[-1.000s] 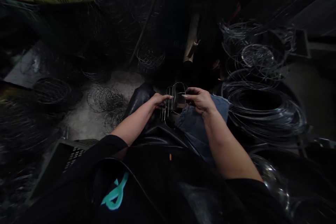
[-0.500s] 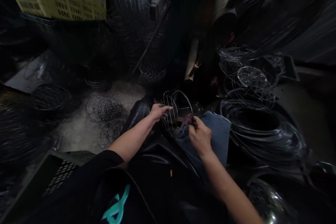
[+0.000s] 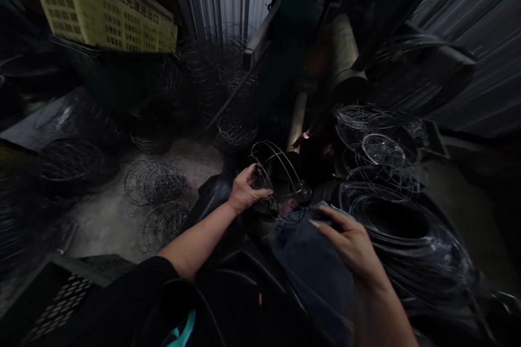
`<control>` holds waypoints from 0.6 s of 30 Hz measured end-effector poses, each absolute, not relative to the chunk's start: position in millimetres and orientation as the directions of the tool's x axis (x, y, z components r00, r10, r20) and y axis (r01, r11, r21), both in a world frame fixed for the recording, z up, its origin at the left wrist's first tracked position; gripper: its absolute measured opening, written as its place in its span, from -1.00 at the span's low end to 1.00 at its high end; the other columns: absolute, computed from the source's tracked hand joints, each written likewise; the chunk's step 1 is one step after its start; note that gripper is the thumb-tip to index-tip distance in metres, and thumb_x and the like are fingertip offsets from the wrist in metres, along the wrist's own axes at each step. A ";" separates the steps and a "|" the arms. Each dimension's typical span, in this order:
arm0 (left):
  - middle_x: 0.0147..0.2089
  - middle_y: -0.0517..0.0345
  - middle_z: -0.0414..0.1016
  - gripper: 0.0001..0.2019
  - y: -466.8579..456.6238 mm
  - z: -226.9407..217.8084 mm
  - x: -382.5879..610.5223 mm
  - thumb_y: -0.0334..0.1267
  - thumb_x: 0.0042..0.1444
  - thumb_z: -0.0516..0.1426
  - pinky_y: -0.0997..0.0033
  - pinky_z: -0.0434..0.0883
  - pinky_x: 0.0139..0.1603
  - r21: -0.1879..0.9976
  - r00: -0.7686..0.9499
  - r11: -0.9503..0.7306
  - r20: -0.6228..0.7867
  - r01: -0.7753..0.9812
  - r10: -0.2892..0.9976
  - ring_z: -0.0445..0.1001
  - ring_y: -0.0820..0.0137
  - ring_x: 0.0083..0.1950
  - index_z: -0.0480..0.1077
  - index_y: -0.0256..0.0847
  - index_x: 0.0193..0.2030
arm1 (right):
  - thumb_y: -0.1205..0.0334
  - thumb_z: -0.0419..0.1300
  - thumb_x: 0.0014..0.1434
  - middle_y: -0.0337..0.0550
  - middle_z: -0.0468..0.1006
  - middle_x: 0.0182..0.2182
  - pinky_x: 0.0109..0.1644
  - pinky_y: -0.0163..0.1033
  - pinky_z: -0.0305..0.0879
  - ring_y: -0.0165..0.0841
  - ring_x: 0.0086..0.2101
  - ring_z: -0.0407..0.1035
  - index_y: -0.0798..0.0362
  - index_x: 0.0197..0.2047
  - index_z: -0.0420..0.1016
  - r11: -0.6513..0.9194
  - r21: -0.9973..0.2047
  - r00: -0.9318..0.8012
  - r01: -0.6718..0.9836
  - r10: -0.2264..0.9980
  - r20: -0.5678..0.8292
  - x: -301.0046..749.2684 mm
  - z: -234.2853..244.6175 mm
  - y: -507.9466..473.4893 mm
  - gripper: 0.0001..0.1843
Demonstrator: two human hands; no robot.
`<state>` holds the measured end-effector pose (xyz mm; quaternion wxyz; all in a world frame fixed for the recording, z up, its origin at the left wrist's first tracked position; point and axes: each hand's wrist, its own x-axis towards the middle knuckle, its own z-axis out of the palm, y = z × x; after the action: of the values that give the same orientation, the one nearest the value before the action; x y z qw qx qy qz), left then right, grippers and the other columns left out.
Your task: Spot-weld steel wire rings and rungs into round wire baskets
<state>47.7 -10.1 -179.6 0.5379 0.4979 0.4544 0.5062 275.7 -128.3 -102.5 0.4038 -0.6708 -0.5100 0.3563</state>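
A round wire frame (image 3: pixel 284 161) of thin metal hoops joined by cross wires is gripped by my left hand (image 3: pixel 245 191) above my lap. The fingers of that hand close around its left side and are partly hidden by the wires. To the right, my right hand (image 3: pixel 345 236) is held apart from the frame, thumb and fingers spread, with nothing in it. Below my right hand a blue cloth (image 3: pixel 313 271) lies over my leg. Just beyond the frame, a dark machine holds a thick pale cylinder (image 3: pixel 345 49) and a thinner rod (image 3: pixel 297 119) below it.
Right of me lies a large wire coil (image 3: pixel 439 244), with tangled round wire pieces (image 3: pixel 382 152) behind it. On the left floor sit similar wire frames (image 3: pixel 154 181). A yellow crate (image 3: pixel 109 11) stands upper left, a green crate (image 3: pixel 52 298) lower left.
My right hand has let go of the wire frame and moved right and down, its fingers opening. My left hand still holds the frame, which has tilted. The view has shifted slightly.
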 end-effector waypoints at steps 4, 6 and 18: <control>0.02 -0.02 0.44 -0.13 -8.9 -179.1 56.1 -0.13 -0.37 0.46 0.23 0.41 0.19 0.987 0.064 -0.159 0.159 -0.015 0.985 0.47 0.25 0.05 0.35 -0.31 0.16 | 0.01 0.38 -0.07 -0.10 0.64 -0.14 0.08 -0.03 0.41 -0.15 -0.11 0.52 -0.07 -0.21 0.65 -0.043 -0.938 0.190 0.344 0.981 0.025 268.2 -83.9 -107.5 -0.67; 0.04 -0.04 0.45 -0.17 -7.7 -177.4 59.1 -0.11 -0.33 0.45 0.20 0.40 0.20 0.973 0.054 -0.224 0.221 0.061 0.974 0.46 0.21 0.08 0.36 -0.29 0.15 | 0.01 0.38 -0.07 -0.09 0.64 -0.14 0.05 -0.03 0.43 -0.15 -0.11 0.52 -0.07 -0.27 0.66 -0.011 -0.941 0.209 0.339 0.976 0.064 261.4 -83.1 -100.3 -0.72; 0.05 -0.10 0.52 -0.38 12.9 -172.9 66.1 -0.13 -0.17 0.36 0.07 0.41 0.21 0.782 0.145 -0.537 0.520 0.316 0.842 0.48 0.11 0.11 0.42 -0.23 0.09 | 0.07 0.37 -0.07 -0.10 0.65 -0.29 -0.09 -0.09 0.48 -0.19 -0.25 0.54 -0.04 -0.35 0.66 0.039 -0.948 0.208 0.315 0.972 0.109 254.6 -74.7 -62.5 -0.80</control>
<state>66.1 12.9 -172.9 0.2569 0.7117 0.4067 0.5119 254.6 -62.5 -74.7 0.4872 -0.6055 -0.5312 0.3374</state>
